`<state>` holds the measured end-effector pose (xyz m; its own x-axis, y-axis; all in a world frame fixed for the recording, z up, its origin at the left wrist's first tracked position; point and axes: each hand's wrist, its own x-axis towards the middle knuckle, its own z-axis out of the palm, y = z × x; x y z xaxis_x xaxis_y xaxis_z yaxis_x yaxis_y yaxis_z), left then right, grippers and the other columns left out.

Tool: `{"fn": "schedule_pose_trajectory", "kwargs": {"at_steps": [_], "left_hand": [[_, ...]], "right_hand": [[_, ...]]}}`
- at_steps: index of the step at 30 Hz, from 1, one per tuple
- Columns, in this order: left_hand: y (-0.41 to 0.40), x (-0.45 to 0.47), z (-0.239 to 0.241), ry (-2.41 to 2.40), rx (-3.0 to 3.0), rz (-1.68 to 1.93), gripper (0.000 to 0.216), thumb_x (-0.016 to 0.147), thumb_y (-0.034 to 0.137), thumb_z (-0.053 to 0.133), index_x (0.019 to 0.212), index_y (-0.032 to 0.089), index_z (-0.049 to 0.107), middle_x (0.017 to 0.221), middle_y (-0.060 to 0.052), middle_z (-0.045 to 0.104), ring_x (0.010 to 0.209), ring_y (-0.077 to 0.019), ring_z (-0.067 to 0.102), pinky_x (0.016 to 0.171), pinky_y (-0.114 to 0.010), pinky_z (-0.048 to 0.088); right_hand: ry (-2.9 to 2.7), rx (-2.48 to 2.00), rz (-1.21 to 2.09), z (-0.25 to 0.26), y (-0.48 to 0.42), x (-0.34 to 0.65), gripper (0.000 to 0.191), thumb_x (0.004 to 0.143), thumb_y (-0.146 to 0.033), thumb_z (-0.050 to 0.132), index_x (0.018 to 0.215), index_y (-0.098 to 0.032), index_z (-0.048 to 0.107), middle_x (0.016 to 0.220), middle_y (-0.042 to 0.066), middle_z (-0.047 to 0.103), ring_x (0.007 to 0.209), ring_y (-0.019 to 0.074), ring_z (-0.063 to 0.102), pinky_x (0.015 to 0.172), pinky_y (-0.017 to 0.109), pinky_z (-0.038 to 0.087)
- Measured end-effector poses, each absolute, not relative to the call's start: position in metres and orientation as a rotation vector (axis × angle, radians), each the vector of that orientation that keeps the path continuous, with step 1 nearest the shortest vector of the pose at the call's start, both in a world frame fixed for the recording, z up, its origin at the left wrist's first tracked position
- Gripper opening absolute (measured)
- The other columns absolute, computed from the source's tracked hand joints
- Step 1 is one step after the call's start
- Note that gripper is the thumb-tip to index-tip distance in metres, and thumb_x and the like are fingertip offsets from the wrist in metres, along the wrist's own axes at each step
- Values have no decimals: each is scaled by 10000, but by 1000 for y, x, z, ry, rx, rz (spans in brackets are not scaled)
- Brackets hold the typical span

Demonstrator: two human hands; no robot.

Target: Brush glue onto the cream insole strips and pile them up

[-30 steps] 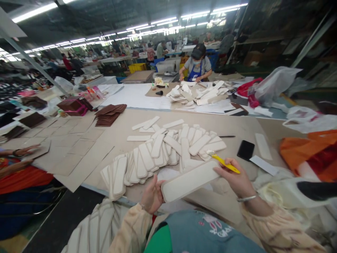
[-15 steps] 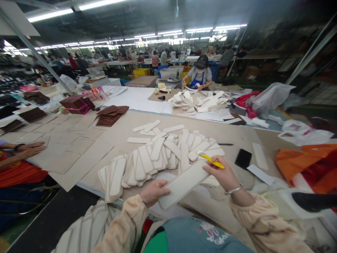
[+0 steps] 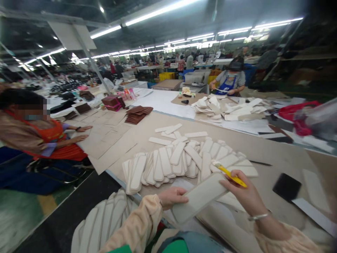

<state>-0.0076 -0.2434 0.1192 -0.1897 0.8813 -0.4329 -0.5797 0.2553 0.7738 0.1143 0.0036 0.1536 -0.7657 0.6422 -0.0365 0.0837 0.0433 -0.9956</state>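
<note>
Between my hands a long off-white padded strip (image 3: 200, 197) with rounded corners is held tilted above the table's near edge. My left hand (image 3: 172, 197) pinches its lower left end, thumb on top. At the upper right end, my right hand (image 3: 240, 184) has fingers on the strip and also grips a yellow-handled brush (image 3: 233, 176), its pale bristles pointing up and left. Just beyond lies a heap of similar strips (image 3: 164, 163), overlapping in a fanned row. More strips (image 3: 101, 221) are stacked below, left of my left forearm.
A black phone-like slab (image 3: 286, 187) and a thin dark tool (image 3: 260, 163) lie to the right. Brown sheets (image 3: 138, 114) are stacked at the back left. A co-worker in an orange apron (image 3: 50, 133) sits left; another in a blue apron (image 3: 226, 86) works across the table.
The view has swung left, so the scene sits further right and the left co-worker shows more fully. Both hands still hold the strip, and the brush remains in the right hand.
</note>
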Motion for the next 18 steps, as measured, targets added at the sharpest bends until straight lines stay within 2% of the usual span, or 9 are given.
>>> {"fn": "schedule_pose_trajectory", "kwargs": {"at_steps": [6,9,13,18], "left_hand": [[-245,-18,96,1245,219,1531,318,576,361,743,796,145,664,729,-44,667,591,-133,575,612,-258,427],[-267,-30,93,1294,127,1657,290,571,330,748,757,135,641,696,-36,657,574,-121,564,587,-240,413],[-317,-71,96,1474,15,1767,284,600,341,724,770,138,621,688,-28,654,576,-117,567,564,-219,412],[-379,-144,87,1905,-164,1739,323,619,388,690,821,152,599,693,-27,648,621,-150,593,582,-244,454]], "right_hand": [[-2019,-613,1864,138,-31,66,398,582,-414,733,772,-240,431,804,12,655,853,232,623,702,320,506],[-2094,-548,1833,135,-46,46,366,616,-451,700,759,-243,435,891,37,682,876,246,632,767,373,500],[-2190,-570,1674,127,-44,38,344,660,-483,661,765,-243,439,999,68,676,921,254,624,829,410,473],[-2221,-649,1581,104,-26,53,345,663,-512,650,760,-241,459,980,70,687,916,255,629,820,383,491]]}}
